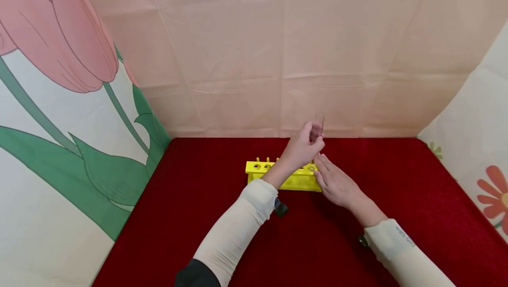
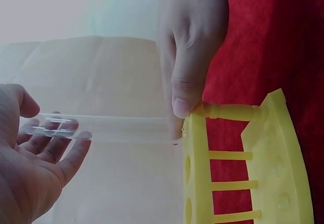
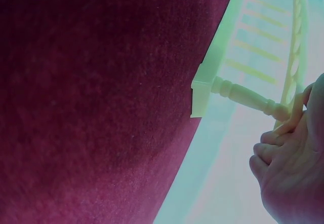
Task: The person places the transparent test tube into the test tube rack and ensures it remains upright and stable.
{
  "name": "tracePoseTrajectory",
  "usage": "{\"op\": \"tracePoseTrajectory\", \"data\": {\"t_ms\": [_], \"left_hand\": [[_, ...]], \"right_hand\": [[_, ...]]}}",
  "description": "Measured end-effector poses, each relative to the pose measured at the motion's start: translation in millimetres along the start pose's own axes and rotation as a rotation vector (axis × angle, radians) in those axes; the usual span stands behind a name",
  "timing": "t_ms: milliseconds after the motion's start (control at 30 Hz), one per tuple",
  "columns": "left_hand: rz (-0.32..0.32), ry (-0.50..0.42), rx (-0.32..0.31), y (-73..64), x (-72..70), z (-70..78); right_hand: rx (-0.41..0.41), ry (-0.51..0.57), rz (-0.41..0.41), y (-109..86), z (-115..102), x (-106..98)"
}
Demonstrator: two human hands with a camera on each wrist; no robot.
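Cream fabric sleeves are seen nearest the camera, above the red cloth-covered desk. Towards its far edge, well in from both far corners, a yellow plastic rack with round holes is set upright. By the left hand a slender clear tube is held upright in curled fingers; its lower end is seen at the rack's right-end top, but whether it sits in a hole cannot be told. By the right hand, fingers mostly extended, the rack's right end is touched, apparently steadied. Insertion or removal seems in hand; for either, straight alignment and a still rack are called for.
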State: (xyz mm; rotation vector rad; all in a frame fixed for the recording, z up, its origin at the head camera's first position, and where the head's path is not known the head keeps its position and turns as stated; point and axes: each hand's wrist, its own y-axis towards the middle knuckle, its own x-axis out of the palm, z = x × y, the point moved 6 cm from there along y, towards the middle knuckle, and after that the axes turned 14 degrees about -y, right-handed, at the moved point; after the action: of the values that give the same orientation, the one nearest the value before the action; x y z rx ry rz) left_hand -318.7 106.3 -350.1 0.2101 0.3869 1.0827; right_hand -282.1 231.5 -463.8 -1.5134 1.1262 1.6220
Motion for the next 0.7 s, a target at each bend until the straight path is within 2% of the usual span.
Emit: {"op": "tracePoseTrajectory", "data": {"t_ms": [433,700], "left_hand": [[0.010,0.008,0.028,-1.0,0.3,-1.7],[0.003,0.003,0.024,-1.6,1.2,-5.5]], "right_hand": [[-0.005,-0.010,0.006,-0.4,0.1,0.9],[-0.001,0.005,-0.003,-0.9,0.3,1.3]]}}
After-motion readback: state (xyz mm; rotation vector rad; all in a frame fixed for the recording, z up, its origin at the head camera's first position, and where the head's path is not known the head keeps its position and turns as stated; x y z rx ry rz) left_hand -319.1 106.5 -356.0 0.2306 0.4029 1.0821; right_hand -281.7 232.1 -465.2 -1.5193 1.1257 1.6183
